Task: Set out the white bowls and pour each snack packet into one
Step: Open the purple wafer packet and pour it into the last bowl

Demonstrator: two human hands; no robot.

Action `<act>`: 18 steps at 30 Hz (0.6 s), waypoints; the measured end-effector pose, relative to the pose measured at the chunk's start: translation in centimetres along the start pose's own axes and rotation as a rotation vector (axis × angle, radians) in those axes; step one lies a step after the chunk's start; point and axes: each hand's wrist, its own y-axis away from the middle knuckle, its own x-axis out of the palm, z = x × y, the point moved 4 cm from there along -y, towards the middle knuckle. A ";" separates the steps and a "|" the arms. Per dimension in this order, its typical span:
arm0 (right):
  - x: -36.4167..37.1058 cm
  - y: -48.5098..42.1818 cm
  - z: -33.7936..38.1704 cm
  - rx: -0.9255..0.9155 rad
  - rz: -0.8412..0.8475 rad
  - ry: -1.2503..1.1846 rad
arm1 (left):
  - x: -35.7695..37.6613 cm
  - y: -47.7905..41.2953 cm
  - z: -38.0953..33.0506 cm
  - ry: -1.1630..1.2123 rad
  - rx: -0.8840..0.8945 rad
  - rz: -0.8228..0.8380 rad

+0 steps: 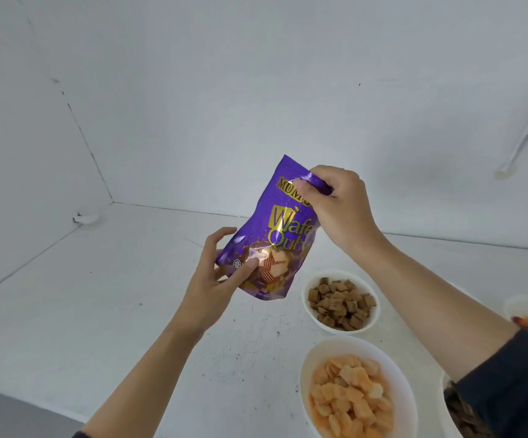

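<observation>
Purple wafer packet [275, 235] held upright above table [98, 311] — left hand [215, 279] pinches lower edge, right hand [335, 200] grips top corner — likely light, crinkly, slippery foil; contents fragile.

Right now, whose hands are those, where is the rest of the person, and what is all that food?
There is no machine here, just a person. The one picture comes from a camera worn on their head, looking down, so you see only their arms. The left hand holds the bottom of a purple wafer packet, and the right hand pinches its top corner. The packet is in the air above the white table. On the table sit a white bowl of brown square snacks and a nearer white bowl of orange crackers. At the right edge a third bowl with colourful sweets peeks out behind the dark sleeve.
</observation>
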 end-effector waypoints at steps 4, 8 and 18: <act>-2.7 0.6 -0.8 0.072 -0.069 -0.108 | 2.8 -0.1 0.2 0.107 0.017 0.036; -6.8 1.7 -1.5 0.091 -0.136 -0.101 | 6.7 0.0 -0.3 0.279 -0.017 0.106; -20.2 5.2 -3.1 0.133 0.025 -0.021 | 17.4 2.2 -3.3 0.483 -0.073 0.247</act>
